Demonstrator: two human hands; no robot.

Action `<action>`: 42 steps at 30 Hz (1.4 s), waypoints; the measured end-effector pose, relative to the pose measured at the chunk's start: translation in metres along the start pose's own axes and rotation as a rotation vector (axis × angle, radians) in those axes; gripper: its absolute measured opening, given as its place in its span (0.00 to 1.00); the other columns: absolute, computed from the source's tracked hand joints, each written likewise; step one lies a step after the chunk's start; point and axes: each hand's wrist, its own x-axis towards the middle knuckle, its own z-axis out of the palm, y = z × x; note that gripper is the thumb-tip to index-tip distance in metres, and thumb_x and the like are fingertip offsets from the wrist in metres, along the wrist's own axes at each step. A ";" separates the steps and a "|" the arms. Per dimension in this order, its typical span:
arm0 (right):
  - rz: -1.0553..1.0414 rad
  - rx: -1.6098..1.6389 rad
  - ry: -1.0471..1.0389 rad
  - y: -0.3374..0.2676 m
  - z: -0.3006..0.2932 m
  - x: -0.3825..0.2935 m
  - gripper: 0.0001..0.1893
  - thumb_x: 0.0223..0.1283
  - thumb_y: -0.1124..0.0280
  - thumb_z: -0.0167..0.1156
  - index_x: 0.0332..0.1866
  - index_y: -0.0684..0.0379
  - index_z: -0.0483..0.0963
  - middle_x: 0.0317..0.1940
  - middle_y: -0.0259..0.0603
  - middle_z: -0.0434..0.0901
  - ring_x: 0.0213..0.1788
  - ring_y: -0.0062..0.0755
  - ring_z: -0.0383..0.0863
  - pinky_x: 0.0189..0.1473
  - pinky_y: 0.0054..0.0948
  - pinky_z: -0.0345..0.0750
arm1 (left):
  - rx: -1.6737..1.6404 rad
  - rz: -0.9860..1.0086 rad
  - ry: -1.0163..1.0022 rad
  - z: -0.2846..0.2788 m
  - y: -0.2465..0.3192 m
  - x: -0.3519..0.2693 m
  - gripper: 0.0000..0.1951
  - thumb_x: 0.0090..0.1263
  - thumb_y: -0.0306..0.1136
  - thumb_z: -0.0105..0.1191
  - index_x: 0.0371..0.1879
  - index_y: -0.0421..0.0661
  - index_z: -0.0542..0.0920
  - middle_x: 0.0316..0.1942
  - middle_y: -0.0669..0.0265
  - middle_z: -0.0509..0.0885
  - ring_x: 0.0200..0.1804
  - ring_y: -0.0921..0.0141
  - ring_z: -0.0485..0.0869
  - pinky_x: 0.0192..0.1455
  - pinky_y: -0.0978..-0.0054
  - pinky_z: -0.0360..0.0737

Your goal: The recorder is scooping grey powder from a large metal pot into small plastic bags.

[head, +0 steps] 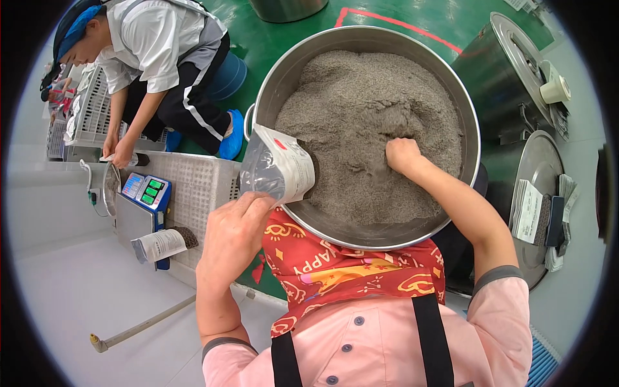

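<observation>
A large round steel pot (471, 101) stands before me, holding a heap of grey-brown granular material (338, 96). My left hand (239, 232) grips the open top edge of a plastic pouch (295, 167) with a white printed label. The pouch lies tilted over the pot's left rim, its dark filled bottom inside the pot. My right hand (404, 155) is in the pot at the heap's surface, fingers curled down into the material. Whether it holds anything, such as a scoop, is hidden.
At left, a co-worker (159, 63) bends over a steel bowl (111, 186), beside a digital scale (147, 193) and another filled pouch (162, 245) on a white perforated crate (193, 179). Lidded steel drums (503, 82) stand at right; stacked pouches (528, 210) lie on one lid.
</observation>
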 end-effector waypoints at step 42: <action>1.002 3.726 -1.385 -0.077 0.160 0.116 0.22 0.65 0.61 0.46 0.54 0.69 0.69 0.55 0.47 0.74 0.58 0.40 0.73 0.61 0.35 0.70 | 0.184 -0.227 0.385 -0.046 -0.038 0.018 0.11 0.48 0.13 0.60 0.31 0.37 0.80 0.30 0.56 0.83 0.32 0.61 0.83 0.36 0.72 0.78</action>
